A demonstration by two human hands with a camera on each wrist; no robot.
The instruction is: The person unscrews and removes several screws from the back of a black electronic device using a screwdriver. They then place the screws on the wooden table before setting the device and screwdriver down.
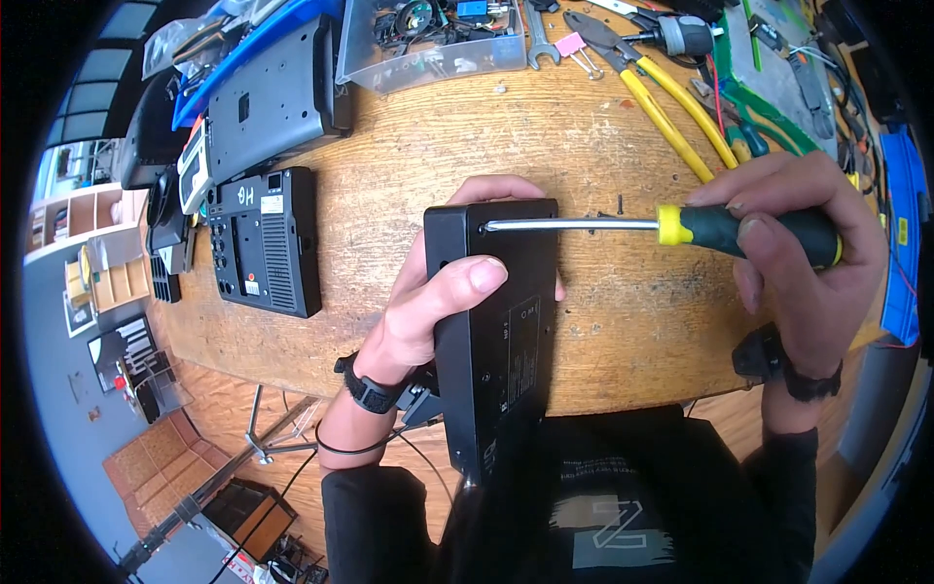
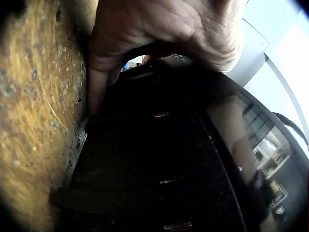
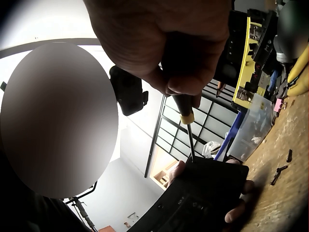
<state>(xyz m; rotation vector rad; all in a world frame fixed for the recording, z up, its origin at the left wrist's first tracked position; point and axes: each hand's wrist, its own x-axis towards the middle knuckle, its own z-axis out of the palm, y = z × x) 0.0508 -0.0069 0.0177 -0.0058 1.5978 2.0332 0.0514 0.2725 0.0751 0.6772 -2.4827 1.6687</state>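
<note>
A black flat electronic device (image 1: 516,321) with a printed label stands on its edge at the table's front. My left hand (image 1: 428,311) grips it round its far end, thumb over the near side and fingers behind. My right hand (image 1: 808,234) holds a screwdriver (image 1: 715,229) by its green and yellow handle. The screwdriver's shaft lies across the device's back, its tip at a screw hole near the top corner. In the right wrist view the shaft (image 3: 190,140) meets the device's edge (image 3: 212,169). Small dark screws (image 3: 278,175) lie on the wood beside it.
A second black device (image 1: 263,243) marked HQ lies on the left of the wooden table (image 1: 389,146), with a larger black unit (image 1: 268,97) behind it. At the back are a clear bin (image 1: 428,58) of parts, a wrench (image 1: 540,39) and yellow-handled cutters (image 1: 671,107).
</note>
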